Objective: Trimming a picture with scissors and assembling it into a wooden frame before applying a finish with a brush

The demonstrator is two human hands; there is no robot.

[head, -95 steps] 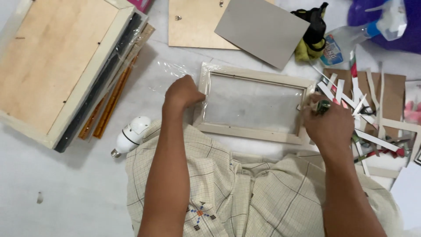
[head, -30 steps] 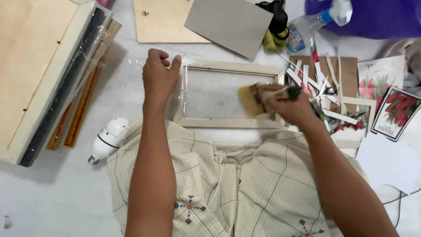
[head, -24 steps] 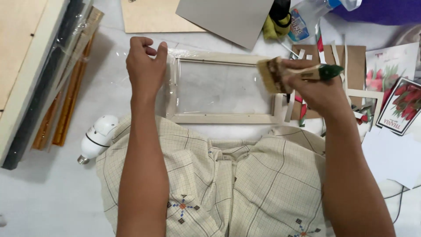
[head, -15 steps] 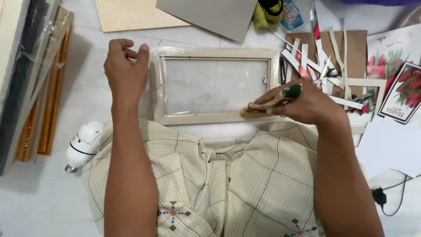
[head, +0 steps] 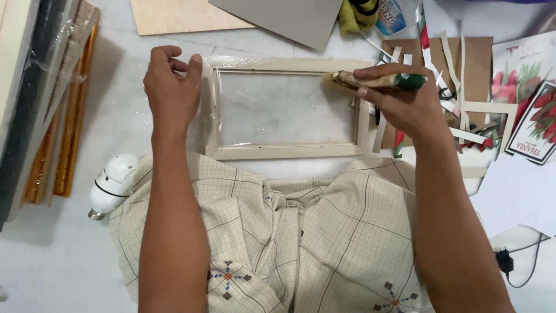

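A cream wooden picture frame [head: 278,152] lies flat on the white floor in front of my knees, a loose clear plastic film around its left and top edges. My left hand [head: 172,93] rests on the frame's left side, fingers curled over the edge. My right hand [head: 405,101] grips a paintbrush [head: 376,80] with a green handle, held level, its bristles over the frame's upper right corner.
A pile of cut paper strips on brown card [head: 463,69] and flower prints [head: 536,113] lie to the right. Gold moulding sticks [head: 69,110] and a white light bulb [head: 113,182] are on the left. Plywood [head: 179,14] and grey board [head: 289,17] sit beyond the frame.
My right hand has carried the brush from the frame's lower right edge up to its upper right corner. My left hand has stayed on the left side.
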